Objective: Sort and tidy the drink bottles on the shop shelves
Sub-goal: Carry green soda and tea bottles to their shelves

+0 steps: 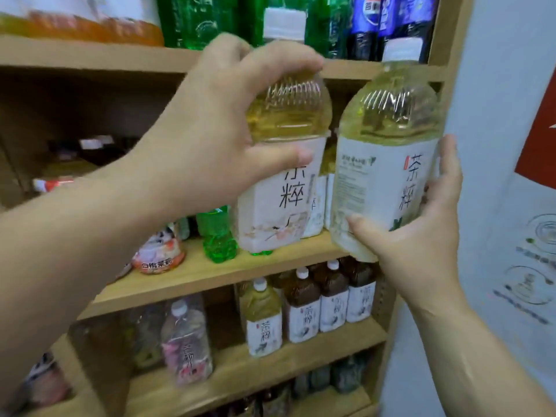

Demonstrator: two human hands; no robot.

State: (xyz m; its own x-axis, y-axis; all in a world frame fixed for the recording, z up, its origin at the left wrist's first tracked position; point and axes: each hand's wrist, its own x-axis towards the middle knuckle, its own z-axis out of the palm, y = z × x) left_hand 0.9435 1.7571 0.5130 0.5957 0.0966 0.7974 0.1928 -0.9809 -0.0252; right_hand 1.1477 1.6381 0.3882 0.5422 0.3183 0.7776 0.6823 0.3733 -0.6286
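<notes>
- Pale-yellow tea fills both held bottles; each has a white cap and a white label on which 茶粹 is printed.
- The left bottle (282,188) is gripped at its ribbed shoulder by the left hand (216,121), fingers curled over the top and thumb across the label. It is held upright at the middle shelf (210,275) (whether its base rests on the board cannot be told).
- The right bottle (388,139) is clasped low on its body by the right hand (421,233), thumb in front and fingers wrapped behind. Its long axis leans slightly from upright, and its base hangs just in front of the shelf edge, beside the side panel (448,70).
- A push inward, away from the palm, seems to be needed; the right hand is nearer that corner.
- A Pepsi logo is read on the blue-labelled bottles (370,16) above, and 白桃茉莉 on a toppled bottle (159,254).
</notes>
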